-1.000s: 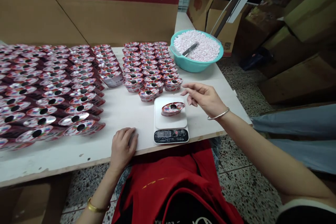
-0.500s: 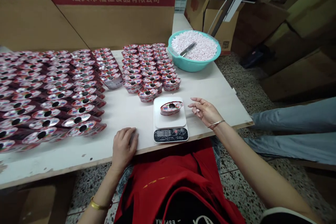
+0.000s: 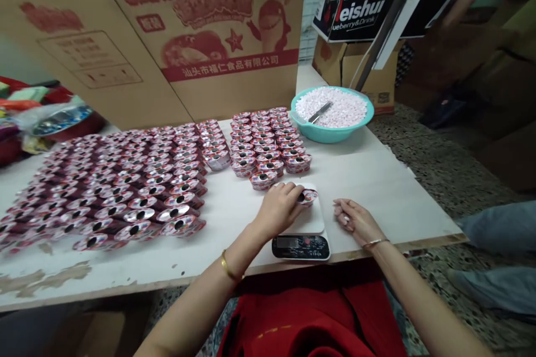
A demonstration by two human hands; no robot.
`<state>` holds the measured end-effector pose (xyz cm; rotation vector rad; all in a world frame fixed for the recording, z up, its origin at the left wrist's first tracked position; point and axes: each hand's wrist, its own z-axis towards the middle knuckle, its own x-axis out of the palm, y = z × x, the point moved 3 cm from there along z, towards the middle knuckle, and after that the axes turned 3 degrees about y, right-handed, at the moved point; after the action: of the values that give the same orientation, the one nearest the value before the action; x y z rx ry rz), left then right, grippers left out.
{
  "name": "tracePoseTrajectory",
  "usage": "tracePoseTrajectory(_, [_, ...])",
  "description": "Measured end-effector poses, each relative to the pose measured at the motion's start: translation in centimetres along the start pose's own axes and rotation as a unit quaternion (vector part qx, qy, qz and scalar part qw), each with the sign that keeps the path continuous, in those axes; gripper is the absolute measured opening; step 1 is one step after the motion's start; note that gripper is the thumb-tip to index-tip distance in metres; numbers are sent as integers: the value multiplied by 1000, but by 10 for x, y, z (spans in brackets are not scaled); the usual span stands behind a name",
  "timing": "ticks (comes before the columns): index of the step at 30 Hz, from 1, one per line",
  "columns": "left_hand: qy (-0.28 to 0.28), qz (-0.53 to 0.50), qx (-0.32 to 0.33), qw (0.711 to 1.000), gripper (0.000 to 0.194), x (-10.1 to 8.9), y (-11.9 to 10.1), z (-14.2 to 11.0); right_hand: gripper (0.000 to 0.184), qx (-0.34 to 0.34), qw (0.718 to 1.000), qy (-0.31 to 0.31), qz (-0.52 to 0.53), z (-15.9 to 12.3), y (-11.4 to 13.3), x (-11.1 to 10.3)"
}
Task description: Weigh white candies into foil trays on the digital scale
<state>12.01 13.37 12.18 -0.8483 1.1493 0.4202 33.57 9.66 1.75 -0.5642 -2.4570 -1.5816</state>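
My left hand (image 3: 280, 210) has its fingers closed round an open-topped, red-and-silver foil pouch (image 3: 310, 196) on a white digital kitchen scale (image 3: 304, 226). The hand covers the pouch's left part; the scale's reading is not legible. Right of the scale, just above the table, my right hand (image 3: 355, 222) is curled, with small pale candies in its fingers; how many, I cannot tell. Behind the scale stand several rows of similar pouches (image 3: 268, 157), with dark round openings on top. A larger block of pouches (image 3: 138, 201) fills the table's left side.
At the back right, a turquoise basin (image 3: 330, 134) holds pale pink candies (image 3: 345, 109) and a metal tool (image 3: 320, 112). Large cardboard boxes (image 3: 234, 86) line the table's rear. A slanted pole (image 3: 389, 17) rises behind the basin. Someone's trousered legs (image 3: 502, 228) are at the right.
My left hand has moved from the table's front edge onto the pouch on the scale and gripped it. My right hand stays beside the scale. The camera view has tilted up and turned left.
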Motion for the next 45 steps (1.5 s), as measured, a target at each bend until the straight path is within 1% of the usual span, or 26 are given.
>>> tracePoseTrajectory(1, [-11, -12, 0, 1000, 29, -11, 5, -3, 55, 6, 1000, 2, -1, 0, 0, -1])
tracePoseTrajectory(3, [-66, -27, -26, 997, 30, -39, 26, -19, 53, 15, 1000, 4, -7, 0, -1, -2])
tracePoseTrajectory(5, [-114, -2, -87, 990, 31, -67, 58, -40, 53, 16, 1000, 4, -16, 1, -2, -2])
tracePoseTrajectory(6, [-122, 23, -122, 985, 31, -76, 76, -50, 53, 14, 1000, 4, -20, 2, -3, -1])
tracePoseTrajectory(7, [-117, 44, -152, 980, 32, -81, 94, -57, 54, 10, 1000, 2, -23, 2, -3, -1])
tracePoseTrajectory(8, [-111, 57, -171, 977, 33, -82, 111, -63, 54, 6, 1000, 1, -27, 2, -3, -1])
tracePoseTrajectory(9, [-99, 63, -180, 977, 33, -79, 125, -66, 54, 5, 1000, -1, -30, 2, -4, 0])
tracePoseTrajectory(11, [-76, 64, -170, 980, 33, -62, 143, -65, 54, 1, 999, -3, -33, 2, -3, 1])
tracePoseTrajectory(14, [-68, 70, -146, 984, 34, -35, 151, -54, 55, 0, 999, -10, -35, 1, -3, 1])
tracePoseTrajectory(16, [-82, 87, -151, 981, 34, -27, 153, -45, 56, 1, 999, -15, -38, 0, -4, 1])
tracePoseTrajectory(18, [-107, 114, -173, 972, 31, -32, 161, -39, 57, 5, 999, -17, -42, 0, -5, 1])
tracePoseTrajectory(20, [-136, 149, -217, 955, 29, -44, 176, -36, 58, 8, 999, -19, -46, 1, -5, 1])
tracePoseTrajectory(22, [-150, 184, -260, 936, 27, -56, 195, -33, 58, 8, 999, -22, -49, 1, -5, 1])
tracePoseTrajectory(25, [-121, 219, -285, 925, 20, -65, 217, -27, 58, 2, 998, -22, -52, 2, -5, 1])
tracePoseTrajectory(27, [-91, 231, -280, 927, 15, -67, 223, -24, 57, 2, 999, -18, -50, 3, -6, 1])
tracePoseTrajectory(30, [-59, 241, -266, 931, 15, -78, 216, -27, 58, 4, 999, -16, -45, 2, -7, 2])
tracePoseTrajectory(32, [-46, 240, -258, 935, 17, -92, 200, -32, 58, 5, 999, -15, -43, 2, -5, 3])
tracePoseTrajectory(34, [-48, 232, -234, 943, 18, -109, 174, -36, 56, 2, 999, -11, -38, 1, -3, 4])
tracePoseTrajectory(36, [-70, 210, -160, 962, 18, -120, 136, -34, 52, -2, 1000, -4, -23, 2, -1, 5])
tracePoseTrajectory(37, [-70, 186, -123, 972, 17, -120, 115, -31, 51, -4, 1000, -3, -14, 2, -1, 5])
tracePoseTrajectory(38, [-65, 156, -91, 981, 15, -116, 94, -27, 50, -5, 1000, -3, -5, 3, -1, 5])
tracePoseTrajectory(39, [-52, 123, -68, 989, 13, -107, 73, -21, 49, -6, 1000, -6, 4, 3, -2, 4])
tracePoseTrajectory(41, [-25, 65, -36, 997, 8, -81, 39, -10, 46, -6, 1000, -12, 22, 4, -2, 3])
tracePoseTrajectory(43, [3, 38, -16, 999, 10, -48, 16, 0, 39, -1, 999, -14, 45, 3, -1, 2])
tracePoseTrajectory(45, [35, 37, -8, 999, 13, -19, 7, 8, 28, 11, 997, -14, 70, 2, 2, 2])
